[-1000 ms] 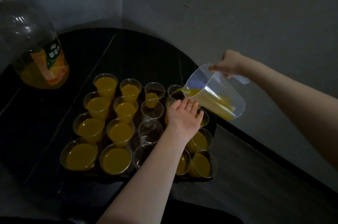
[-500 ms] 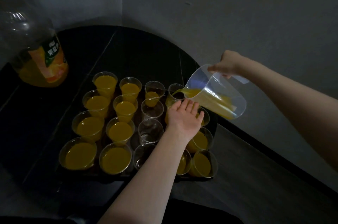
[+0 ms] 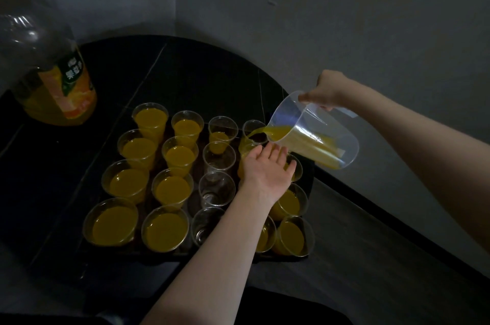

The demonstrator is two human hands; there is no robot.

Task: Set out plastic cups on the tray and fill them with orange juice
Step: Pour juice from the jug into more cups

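Step in hand: we judge we are filling the far right cup (image 3: pixel 255 131) from the clear jug (image 3: pixel 315 136), with most of the other cups already full.
Right hand (image 3: pixel 322 91): our grip is closed round the jug's handle at its rim, the jug tipped with its spout down over that cup and a thin stream running in.
Left hand (image 3: pixel 267 168): fingers straight and relaxed, holding nothing, hovering over the right-hand cups just below the spout; we cannot tell whether it touches a rim.
Where the things are: the cups stand in rows on the dark tray (image 3: pixel 309 178) on the black surface (image 3: pixel 185 72); the two left columns are full, while three cups in the third column (image 3: pixel 217 189) look empty and its far one is part full.
Doing it well: we should keep the tilt shallow so the stream stays narrow and lands inside the rim, watch the level, and right the jug before the juice nears the top; the light cups would tip easily, so the left hand should steady rather than nudge.
Juice bottle (image 3: pixel 53 80): stands apart at the far left, little juice left in it.
Against a second ago: the jug and both hands sit much as they did, and the stream is still running.
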